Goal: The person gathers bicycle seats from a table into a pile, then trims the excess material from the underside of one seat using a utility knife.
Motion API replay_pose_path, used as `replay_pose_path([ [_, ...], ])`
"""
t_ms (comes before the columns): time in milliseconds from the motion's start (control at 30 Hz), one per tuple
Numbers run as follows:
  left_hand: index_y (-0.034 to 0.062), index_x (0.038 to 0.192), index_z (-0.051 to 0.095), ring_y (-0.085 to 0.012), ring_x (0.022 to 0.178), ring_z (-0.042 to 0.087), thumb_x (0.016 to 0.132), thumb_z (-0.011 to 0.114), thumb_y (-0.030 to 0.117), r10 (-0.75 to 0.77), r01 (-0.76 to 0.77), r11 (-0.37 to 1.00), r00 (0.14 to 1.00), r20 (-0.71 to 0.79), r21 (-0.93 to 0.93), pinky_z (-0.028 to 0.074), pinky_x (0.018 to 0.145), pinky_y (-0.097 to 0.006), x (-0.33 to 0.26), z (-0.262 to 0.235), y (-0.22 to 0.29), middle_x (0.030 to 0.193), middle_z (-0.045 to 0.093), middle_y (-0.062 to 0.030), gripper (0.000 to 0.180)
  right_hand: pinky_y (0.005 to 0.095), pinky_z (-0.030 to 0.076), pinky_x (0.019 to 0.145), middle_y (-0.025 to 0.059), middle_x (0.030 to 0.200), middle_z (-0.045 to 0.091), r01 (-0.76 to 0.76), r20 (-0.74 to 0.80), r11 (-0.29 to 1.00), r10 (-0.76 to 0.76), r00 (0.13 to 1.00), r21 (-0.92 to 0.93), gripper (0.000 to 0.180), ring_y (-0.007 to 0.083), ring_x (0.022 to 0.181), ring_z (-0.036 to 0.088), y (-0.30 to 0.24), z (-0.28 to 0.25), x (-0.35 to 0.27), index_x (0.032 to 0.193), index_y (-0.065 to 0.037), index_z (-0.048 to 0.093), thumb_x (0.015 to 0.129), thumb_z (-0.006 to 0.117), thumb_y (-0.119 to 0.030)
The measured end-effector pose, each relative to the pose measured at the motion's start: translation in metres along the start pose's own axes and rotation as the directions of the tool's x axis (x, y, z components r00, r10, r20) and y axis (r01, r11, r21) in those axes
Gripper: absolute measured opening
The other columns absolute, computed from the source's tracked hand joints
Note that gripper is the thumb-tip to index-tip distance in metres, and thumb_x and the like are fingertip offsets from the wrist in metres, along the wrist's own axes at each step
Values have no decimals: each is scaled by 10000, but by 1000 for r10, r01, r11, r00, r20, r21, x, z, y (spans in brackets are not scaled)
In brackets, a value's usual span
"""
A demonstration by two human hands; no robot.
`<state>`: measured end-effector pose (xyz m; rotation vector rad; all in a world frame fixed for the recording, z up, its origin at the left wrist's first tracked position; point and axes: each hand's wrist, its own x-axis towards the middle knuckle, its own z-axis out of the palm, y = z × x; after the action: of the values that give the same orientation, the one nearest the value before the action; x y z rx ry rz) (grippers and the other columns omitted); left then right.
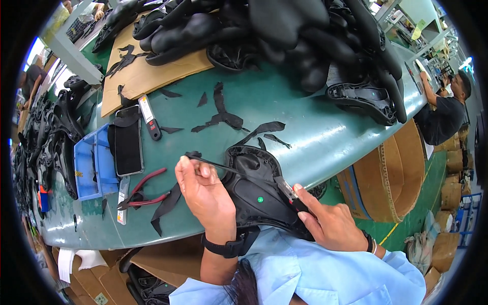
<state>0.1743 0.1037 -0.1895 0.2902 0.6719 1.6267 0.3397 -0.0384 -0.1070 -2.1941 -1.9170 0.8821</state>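
Observation:
A black bicycle saddle lies underside up at the near edge of the green table, against my body, with a round green sticker on it. My left hand is closed, pinching the end of a thin black trim strip stretched out from the saddle. In my right hand is a utility knife, its blade end at the saddle's right edge where the strip runs. The exact point of contact between blade and strip is too small to make out.
Black scraps lie across the green table. Left of me are red-handled pliers, a dark phone, another cutter and a blue bin. Black saddles pile up at the back. A person sits at right.

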Motion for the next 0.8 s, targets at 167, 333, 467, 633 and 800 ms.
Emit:
replay_pose_path([
  [167,81,1035,484,-131,860,519,978,547,254,181,-176,983,979,-89,60,413,728,-256,4,5,8,977,540,-33,193,405,523,719,194,1139,631,-67,68,973,53,996,221,545,380,741,654,4,1,-16,1408,-100,415,898,588,-185],
  [333,11,1197,551,-282,1064,574,746,749,416,-109,-537,-62,842,529,841,423,915,-394,-6,-9,46,1135,616,-158,637,394,477,571,183,734,621,76,-249,902,36,968,426,324,331,646,649,28,-2,21,1177,-3,508,915,579,-180],
  [467,-2,1110,627,-357,966,619,645,788,410,-325,-416,-112,873,362,902,477,860,-416,-12,-23,72,1047,660,-182,642,387,480,597,157,736,625,293,-190,789,-224,956,541,293,297,627,641,20,14,54,1146,0,496,922,567,-176],
  [633,13,1095,608,-157,894,586,828,737,254,290,-226,499,953,85,837,468,819,-291,31,-62,183,1029,621,-60,383,209,413,501,28,750,626,379,-600,748,31,800,545,279,61,564,526,40,-30,59,1156,-20,519,920,562,-162],
  [800,3,1209,514,-196,1027,559,911,640,299,570,-478,617,819,64,625,458,846,-348,44,-36,183,1139,544,-89,438,247,383,582,17,676,476,388,-535,769,-71,842,508,287,103,618,442,41,-17,76,1081,-12,549,851,648,-153],
])
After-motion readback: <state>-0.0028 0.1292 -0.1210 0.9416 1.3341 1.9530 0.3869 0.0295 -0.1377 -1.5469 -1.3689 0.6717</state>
